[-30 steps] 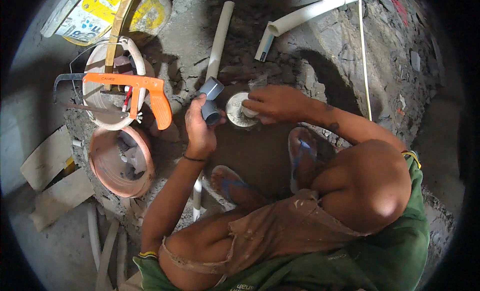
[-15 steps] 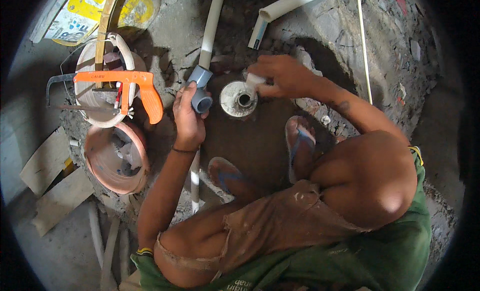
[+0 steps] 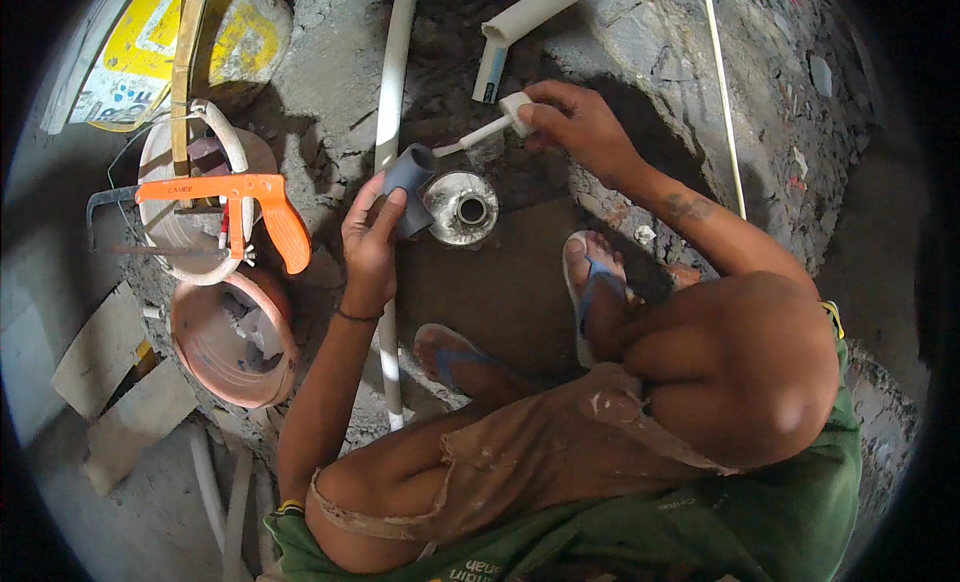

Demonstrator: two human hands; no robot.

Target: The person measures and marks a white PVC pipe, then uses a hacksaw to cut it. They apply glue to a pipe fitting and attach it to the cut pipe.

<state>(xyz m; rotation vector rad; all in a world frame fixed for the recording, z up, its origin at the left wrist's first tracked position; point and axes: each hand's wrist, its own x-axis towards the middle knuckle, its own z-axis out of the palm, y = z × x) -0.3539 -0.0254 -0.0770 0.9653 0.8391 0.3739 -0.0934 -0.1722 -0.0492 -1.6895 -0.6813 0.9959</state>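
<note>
My left hand (image 3: 372, 237) is closed round a grey PVC pipe tee (image 3: 408, 174), tilted with one mouth toward the upper right. In my right hand (image 3: 582, 127) I pinch the white cap (image 3: 516, 112) of an applicator. Its pale stem (image 3: 484, 134) points down to the left, and the tip reaches the tee's upper mouth. Whether the tip touches the tee's wall I cannot tell. Between and below my hands stands a round metal can (image 3: 450, 226) with its neck open. A long white pipe (image 3: 391, 87) lies behind the tee and runs on below my left wrist.
An orange hacksaw (image 3: 215, 190) rests across a pale bucket (image 3: 165, 237) at the left. A reddish tub (image 3: 238, 387) with rubble sits in front of it. At the back lie a thick white pipe (image 3: 545, 10) and a short piece (image 3: 490, 74). Rough rubble (image 3: 760, 92) rises at the right.
The tee, earlier in line with the white pipe's end, is now apart from it and turned. The applicator has come out into view, and its tip is now at the tee's mouth.
</note>
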